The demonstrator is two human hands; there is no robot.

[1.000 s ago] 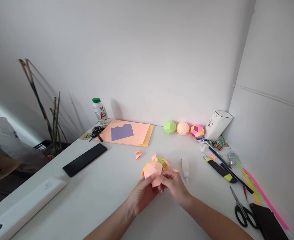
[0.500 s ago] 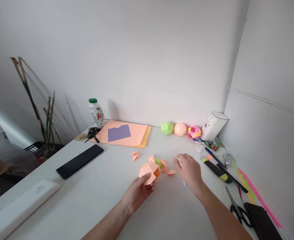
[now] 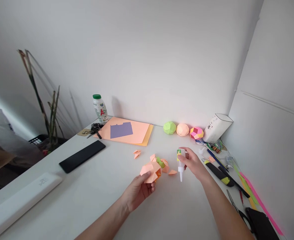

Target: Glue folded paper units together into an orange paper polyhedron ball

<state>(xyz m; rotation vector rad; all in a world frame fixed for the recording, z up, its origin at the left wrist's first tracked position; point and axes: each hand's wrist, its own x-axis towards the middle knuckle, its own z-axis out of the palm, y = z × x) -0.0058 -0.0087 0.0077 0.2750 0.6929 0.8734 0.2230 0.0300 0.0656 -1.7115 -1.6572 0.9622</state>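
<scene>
My left hand [image 3: 139, 190] is closed around a peach folded-paper ball [image 3: 149, 170], which has an opening on its right side. In my right hand [image 3: 193, 162] a small white glue bottle [image 3: 181, 161] is gripped, its nozzle pointing down above the table. Just behind the held ball lie several peach paper pieces [image 3: 165, 166] and a green paper piece [image 3: 160, 162]. One flat peach piece [image 3: 172, 172] rests between the two hands. Another folded peach piece [image 3: 137, 153] lies farther back to the left.
Along the wall stand a green paper ball [image 3: 169, 128], a peach ball [image 3: 182, 130] and a multicoloured ball [image 3: 196, 133]. At right lie a utility knife [image 3: 218, 172], scissors [image 3: 244, 218] and a phone [image 3: 260, 221]. Paper sheets [image 3: 142, 130], a black slab [image 3: 83, 156] and a bottle [image 3: 100, 108] are left.
My right hand has taken hold of the glue bottle and turned it nozzle-down. My left hand keeps the paper ball in nearly the same place. The view has shifted slightly.
</scene>
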